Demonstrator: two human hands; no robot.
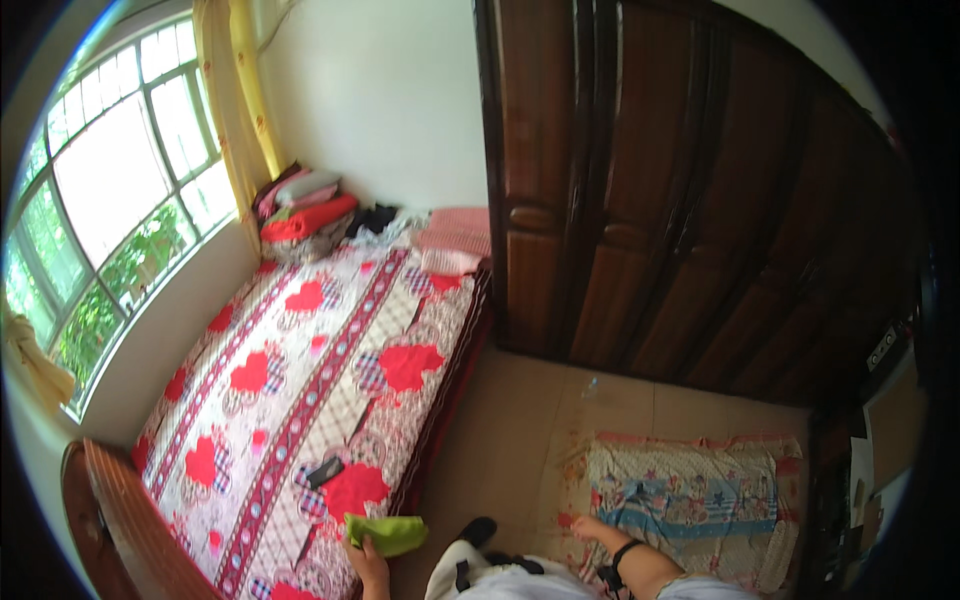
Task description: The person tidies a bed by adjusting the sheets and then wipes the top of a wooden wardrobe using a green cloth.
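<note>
A folded green cloth (388,534) is in my left hand (366,561), over the near right edge of the bed. The heart-patterned bedspread (300,405) covers the bed, and a black phone-like object (325,473) lies on it just beyond the cloth. My right hand (589,527) hangs over the floor near the left edge of a patterned mat (686,487); its fingers look curled, and I see nothing in it. A black band is round my right forearm.
Folded bedding (307,217) and pink textiles (454,232) lie at the bed's far end. A dark wooden wardrobe (637,195) spans the back right. The wooden headboard (135,525) stands at the near left, below the window. Tiled floor (517,420) runs between bed and mat.
</note>
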